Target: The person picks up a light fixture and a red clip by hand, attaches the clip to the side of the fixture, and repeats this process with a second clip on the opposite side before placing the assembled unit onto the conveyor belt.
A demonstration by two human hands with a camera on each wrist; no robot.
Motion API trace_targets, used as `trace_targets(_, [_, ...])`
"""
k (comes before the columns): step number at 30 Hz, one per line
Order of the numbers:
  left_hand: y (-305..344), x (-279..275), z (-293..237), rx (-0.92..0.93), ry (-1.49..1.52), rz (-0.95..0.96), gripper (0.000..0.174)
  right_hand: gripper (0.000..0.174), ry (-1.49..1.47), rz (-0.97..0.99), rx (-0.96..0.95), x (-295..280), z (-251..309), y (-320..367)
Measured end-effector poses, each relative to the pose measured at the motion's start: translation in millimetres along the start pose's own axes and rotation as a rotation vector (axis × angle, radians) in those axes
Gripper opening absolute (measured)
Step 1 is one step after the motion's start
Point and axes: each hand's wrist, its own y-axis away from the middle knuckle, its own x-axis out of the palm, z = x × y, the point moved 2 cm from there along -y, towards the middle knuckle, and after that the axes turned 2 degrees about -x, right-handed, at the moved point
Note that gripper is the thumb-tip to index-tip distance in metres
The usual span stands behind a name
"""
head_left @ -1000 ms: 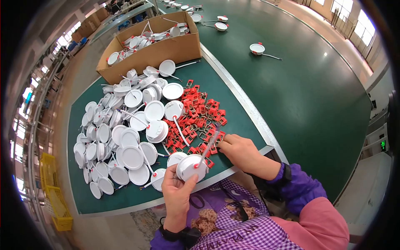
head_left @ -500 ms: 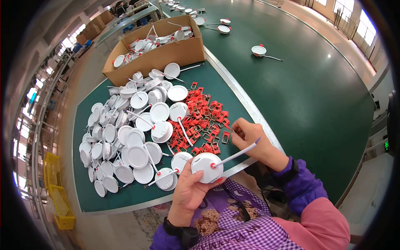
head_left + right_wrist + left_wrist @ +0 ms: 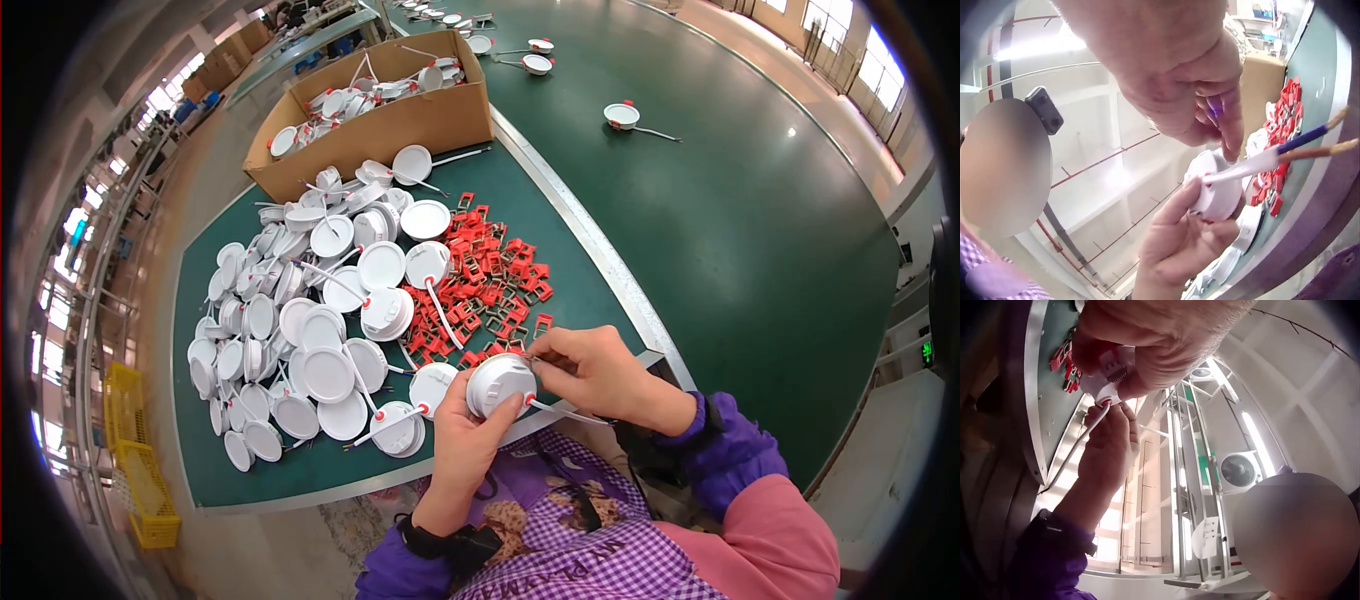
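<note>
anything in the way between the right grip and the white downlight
Nothing visible: the right grip is at the rim of the white downlight, which the left grip holds. The downlight's cable juts to one side.

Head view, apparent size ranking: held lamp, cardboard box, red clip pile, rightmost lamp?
1. Cardboard box
2. Red clip pile
3. Held lamp
4. Rightmost lamp; farther off, so true size unsure.

A factory assembly hall: beyond the round white plastic fitting (image 3: pixel 498 388) gripped in the left hand (image 3: pixel 468 440) lie heaped small red plastic clips (image 3: pixel 490 268); left of the grip, piled white wired discs (image 3: pixel 328 374); farther beyond, a brown cardboard box (image 3: pixel 400 133) of more; rightward, a long green worktop (image 3: pixel 740 230); far left, yellow plastic crates (image 3: pixel 152 530).
</note>
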Motion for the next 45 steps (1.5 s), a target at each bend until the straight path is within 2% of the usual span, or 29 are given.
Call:
trace_targets(4, [-0.3, -0.1, 0.7, 0.025, -0.056, -0.016, 0.034, 0.013, 0.048, 0.004, 0.025, 0.6, 2.6, 0.8])
trace_targets(6, [-1.3, -1.2, 1.7, 0.038, -0.084, -0.027, 0.033, 0.012, 0.122, -0.008, -0.086, 4.4, 6.8, 4.6])
trace_targets(12, [-2.0, -4.2, 3.5, 0.093, -0.126, -0.065, 0.032, 0.012, 0.197, -0.05, -0.159, 14.5, 7.7, 12.2])
trace_targets(18, [-3.1, -8.4, 5.7, 0.104, -0.124, -0.018, 0.031, 0.013, 0.156, -0.068, -0.176, 15.1, 5.4, 13.3])
trace_targets(20, [-3.7, -10.6, 4.1, 0.12, -0.246, 0.039, 0.03, 0.014, 0.185, -0.055, -0.183, 13.2, 6.0, 11.6])
trace_targets(25, [1.5, -8.5, -2.1, 0.107, -0.187, 0.059, 0.028, 0.022, 0.153, -0.065, -0.213, 9.3, 5.5, 9.1])
trace_targets(27, [4.9, -7.4, -2.6, 0.096, -0.122, 0.061, 0.027, 0.03, -0.137, 0.017, 0.121, 2.7, 13.8, 6.5])
trace_targets(28, [6.7, -8.5, -1.6, 0.092, -0.14, 0.065, 0.027, 0.03, -0.136, 0.021, 0.117, 0.6, 13.8, 4.9])
trace_targets(30, [8.8, -12.1, -1.4, 0.086, -0.163, 0.06, 0.027, 0.036, -0.193, 0.149, 0.195, 0.1, 11.2, 5.2])
trace_targets(39, [17.8, -24.2, 1.0, 0.088, -0.297, 0.086, 0.026, 0.036, -0.141, 0.191, 0.164, 11.4, 16.9, 4.6])
trace_targets(41, [22.8, -28.5, -2.2, 0.067, -0.159, 0.021, 0.027, 0.035, -0.164, 0.2, 0.196, 18.1, 23.2, -3.0])
trace_targets(45, [24.5, -30.3, 4.2, 0.018, -0.057, 0.054, 0.035, 0.032, -0.251, 0.256, 0.25, 17.2, 18.8, -7.1])
